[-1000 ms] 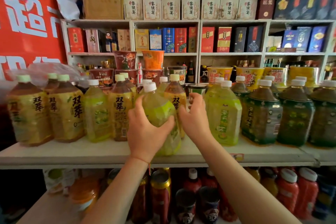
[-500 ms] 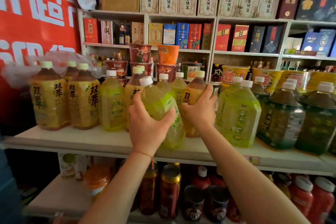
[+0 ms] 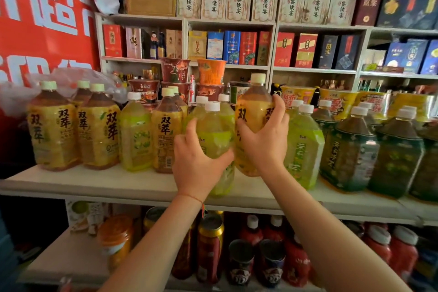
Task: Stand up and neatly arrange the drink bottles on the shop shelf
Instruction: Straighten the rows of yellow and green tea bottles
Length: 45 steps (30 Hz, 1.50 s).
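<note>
- Nearest: lower shelf with red-capped dark red bottles (image 3: 400, 249) and printed metal cans (image 3: 239, 261), untouched.
- Both bare forearms reach up over the white shelf board (image 3: 94, 185).
- Change: a second ago the right hand only touched the amber bottle in the row; now that bottle is lifted clear and tilted, its base off the board. So it is being pulled out of the green group, probably to join the matching amber ones.
- Left hand (image 3: 198, 163): fingers and thumb curled round the pale green plastic tea bottle with white cap (image 3: 214, 135), which now stands upright at the shelf front, no longer leaning.
- Right hand (image 3: 263, 137): fingers wrapped, grasping the amber plastic tea bottle with cream cap (image 3: 253, 106), raised above its neighbours.
- Left along the board: row of amber tea bottles (image 3: 99, 125), upright.
- Right: dark green tea bottles (image 3: 350, 152), upright.
- Behind: stacked instant noodle cups (image 3: 211, 71).
- Farthest: boxed goods on the back shelves (image 3: 231, 47), red banner (image 3: 45, 19).
</note>
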Each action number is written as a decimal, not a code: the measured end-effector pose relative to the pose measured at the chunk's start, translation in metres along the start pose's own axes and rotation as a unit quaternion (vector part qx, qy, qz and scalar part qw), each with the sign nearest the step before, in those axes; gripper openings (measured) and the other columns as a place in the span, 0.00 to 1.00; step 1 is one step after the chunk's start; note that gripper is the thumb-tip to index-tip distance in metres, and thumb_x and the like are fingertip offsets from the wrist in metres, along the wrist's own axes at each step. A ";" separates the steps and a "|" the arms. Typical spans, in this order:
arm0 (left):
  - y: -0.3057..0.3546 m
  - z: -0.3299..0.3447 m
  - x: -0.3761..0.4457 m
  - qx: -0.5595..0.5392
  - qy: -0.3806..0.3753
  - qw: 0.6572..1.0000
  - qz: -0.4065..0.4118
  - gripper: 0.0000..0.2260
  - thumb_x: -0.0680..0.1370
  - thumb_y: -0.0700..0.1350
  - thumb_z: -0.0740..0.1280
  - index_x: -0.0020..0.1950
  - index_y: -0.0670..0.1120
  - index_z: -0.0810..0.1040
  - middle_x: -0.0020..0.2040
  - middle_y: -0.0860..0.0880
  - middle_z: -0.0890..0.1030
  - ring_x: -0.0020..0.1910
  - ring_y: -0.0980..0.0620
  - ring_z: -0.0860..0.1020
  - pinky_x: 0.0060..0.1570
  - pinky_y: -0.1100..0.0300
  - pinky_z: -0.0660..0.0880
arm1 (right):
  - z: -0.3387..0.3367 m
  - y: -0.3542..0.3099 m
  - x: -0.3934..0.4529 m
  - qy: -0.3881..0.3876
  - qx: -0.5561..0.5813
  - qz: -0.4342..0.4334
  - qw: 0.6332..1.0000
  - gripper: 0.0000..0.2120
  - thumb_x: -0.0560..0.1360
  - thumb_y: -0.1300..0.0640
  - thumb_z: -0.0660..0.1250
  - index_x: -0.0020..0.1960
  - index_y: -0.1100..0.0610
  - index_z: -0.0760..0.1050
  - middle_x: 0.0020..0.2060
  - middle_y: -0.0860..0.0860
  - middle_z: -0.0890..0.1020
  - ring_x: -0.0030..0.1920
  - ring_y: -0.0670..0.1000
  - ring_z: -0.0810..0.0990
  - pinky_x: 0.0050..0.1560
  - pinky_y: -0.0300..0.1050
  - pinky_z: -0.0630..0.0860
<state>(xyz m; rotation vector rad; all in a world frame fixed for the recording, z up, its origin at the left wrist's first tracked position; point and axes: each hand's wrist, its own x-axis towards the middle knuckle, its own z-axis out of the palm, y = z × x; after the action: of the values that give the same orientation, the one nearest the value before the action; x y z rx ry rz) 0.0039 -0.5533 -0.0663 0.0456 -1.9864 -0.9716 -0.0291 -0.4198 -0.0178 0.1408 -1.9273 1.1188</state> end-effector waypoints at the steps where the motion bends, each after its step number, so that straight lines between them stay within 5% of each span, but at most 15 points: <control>1: 0.001 0.005 0.000 0.004 -0.005 1.000 -0.007 0.45 0.65 0.67 0.75 0.76 0.54 0.61 0.63 0.47 0.70 0.59 0.47 0.74 0.48 0.56 0.74 | -0.012 -0.006 0.002 0.008 0.007 -0.017 1.000 0.41 0.71 0.43 0.72 0.77 0.45 0.54 0.64 0.50 0.69 0.61 0.52 0.72 0.50 0.49 0.74; 4: 0.005 0.017 0.000 0.015 -0.017 1.000 -0.010 0.47 0.65 0.73 0.70 0.77 0.53 0.60 0.67 0.46 0.69 0.64 0.47 0.72 0.50 0.57 0.71 | -0.045 -0.019 0.008 0.027 0.017 -0.046 0.998 0.40 0.71 0.40 0.72 0.76 0.45 0.56 0.63 0.48 0.70 0.59 0.48 0.71 0.48 0.46 0.73; 8: 0.023 0.038 -0.002 0.034 -0.100 0.994 0.000 0.50 0.69 0.74 0.60 0.82 0.48 0.50 0.75 0.43 0.62 0.74 0.45 0.64 0.64 0.52 0.70 | -0.077 -0.024 0.014 0.022 0.052 -0.024 0.998 0.38 0.70 0.42 0.73 0.74 0.43 0.57 0.61 0.45 0.71 0.55 0.45 0.70 0.49 0.45 0.69; 11: 0.029 0.053 -0.003 0.009 -0.193 0.980 0.042 0.37 0.79 0.64 0.53 0.83 0.49 0.45 0.78 0.41 0.61 0.76 0.43 0.62 0.69 0.49 0.70 | -0.085 -0.022 0.012 0.020 0.077 -0.008 0.997 0.38 0.70 0.43 0.74 0.74 0.43 0.58 0.62 0.46 0.71 0.57 0.47 0.72 0.50 0.47 0.72; 14: 0.021 0.053 -0.003 -0.039 -0.203 0.978 0.031 0.23 0.84 0.39 0.56 0.79 0.48 0.62 0.72 0.45 0.69 0.74 0.48 0.66 0.71 0.55 0.65 | -0.080 -0.017 0.005 0.008 0.076 0.001 0.997 0.39 0.69 0.42 0.74 0.73 0.43 0.58 0.64 0.46 0.72 0.60 0.49 0.74 0.53 0.51 0.76; 16: 0.019 0.043 -0.003 -0.104 -0.153 0.983 -0.004 0.16 0.83 0.38 0.57 0.68 0.48 0.75 0.65 0.48 0.75 0.68 0.51 0.71 0.70 0.55 0.68 | -0.069 -0.015 -0.001 -0.002 0.082 0.002 0.997 0.39 0.68 0.41 0.73 0.73 0.42 0.57 0.64 0.46 0.72 0.60 0.50 0.75 0.54 0.55 0.78; 18: 0.023 0.024 0.001 -0.232 -0.148 0.960 -0.048 0.12 0.83 0.39 0.59 0.60 0.51 0.78 0.58 0.51 0.79 0.61 0.52 0.77 0.61 0.55 0.75 | -0.054 -0.016 -0.009 -0.016 0.107 0.006 0.994 0.39 0.67 0.41 0.73 0.73 0.41 0.58 0.64 0.46 0.73 0.59 0.49 0.76 0.54 0.56 0.79; 21: 0.020 -0.007 0.006 -0.355 -0.264 0.895 -0.060 0.18 0.82 0.36 0.61 0.70 0.52 0.71 0.60 0.53 0.79 0.59 0.58 0.79 0.52 0.62 0.79 | -0.024 -0.022 -0.021 -0.048 0.155 0.008 0.987 0.40 0.65 0.40 0.73 0.72 0.41 0.58 0.64 0.46 0.73 0.61 0.50 0.75 0.57 0.57 0.78; 23: 0.008 -0.022 0.008 -0.328 -0.300 0.895 -0.039 0.31 0.78 0.35 0.66 0.77 0.53 0.60 0.64 0.55 0.76 0.60 0.60 0.78 0.52 0.63 0.79 | -0.002 -0.026 -0.029 -0.079 0.197 0.005 0.977 0.41 0.65 0.40 0.74 0.73 0.40 0.58 0.65 0.46 0.73 0.63 0.51 0.75 0.58 0.58 0.78; 27: -0.021 -0.048 0.017 -0.252 -0.247 0.935 -0.027 0.46 0.70 0.37 0.78 0.76 0.60 0.52 0.65 0.66 0.68 0.60 0.71 0.73 0.59 0.67 0.76 | 0.040 -0.039 -0.042 -0.135 0.268 -0.011 0.954 0.41 0.67 0.44 0.76 0.73 0.40 0.58 0.66 0.49 0.73 0.64 0.53 0.77 0.57 0.59 0.79; 31: -0.053 -0.066 0.028 -0.195 -0.131 0.972 -0.026 0.52 0.66 0.43 0.81 0.80 0.56 0.51 0.71 0.57 0.69 0.68 0.61 0.71 0.63 0.65 0.72 | 0.080 -0.060 -0.054 -0.189 0.280 -0.057 0.940 0.41 0.69 0.47 0.75 0.76 0.42 0.56 0.70 0.46 0.69 0.69 0.48 0.72 0.64 0.57 0.76; 36: -0.077 -0.069 0.020 -0.134 -0.046 0.989 -0.034 0.51 0.65 0.51 0.81 0.79 0.54 0.53 0.70 0.56 0.68 0.66 0.59 0.69 0.53 0.78 0.67 | 0.110 -0.062 -0.065 -0.243 0.241 -0.079 0.936 0.41 0.70 0.46 0.74 0.77 0.42 0.56 0.73 0.45 0.67 0.72 0.48 0.67 0.68 0.57 0.72; 40: -0.088 -0.058 0.014 -0.073 -0.030 0.996 -0.044 0.56 0.64 0.58 0.79 0.81 0.55 0.45 0.76 0.48 0.64 0.73 0.47 0.68 0.64 0.47 0.76 | 0.108 -0.058 -0.073 -0.244 0.200 -0.054 0.947 0.40 0.72 0.44 0.73 0.77 0.41 0.55 0.71 0.44 0.69 0.69 0.46 0.71 0.64 0.54 0.76; 43: -0.075 -0.054 0.010 -0.020 -0.003 0.999 -0.043 0.56 0.67 0.57 0.79 0.81 0.48 0.44 0.78 0.40 0.59 0.76 0.40 0.61 0.70 0.39 0.69 | 0.092 -0.059 -0.069 -0.222 0.129 -0.078 0.963 0.35 0.74 0.43 0.71 0.76 0.44 0.60 0.68 0.43 0.72 0.67 0.44 0.71 0.65 0.48 0.74; 45: -0.064 -0.049 0.005 0.011 0.080 0.994 0.076 0.46 0.72 0.51 0.77 0.80 0.40 0.53 0.78 0.35 0.57 0.78 0.36 0.58 0.72 0.37 0.65 | 0.078 -0.051 -0.065 -0.176 0.088 -0.092 0.976 0.27 0.76 0.46 0.69 0.72 0.49 0.66 0.64 0.45 0.72 0.65 0.44 0.71 0.63 0.43 0.73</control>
<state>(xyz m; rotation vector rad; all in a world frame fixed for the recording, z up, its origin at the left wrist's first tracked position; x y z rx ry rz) 0.0165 -0.6290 -0.0902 -0.0151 -1.8254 -0.8234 -0.0138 -0.5279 -0.0485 0.6414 -2.0667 1.1982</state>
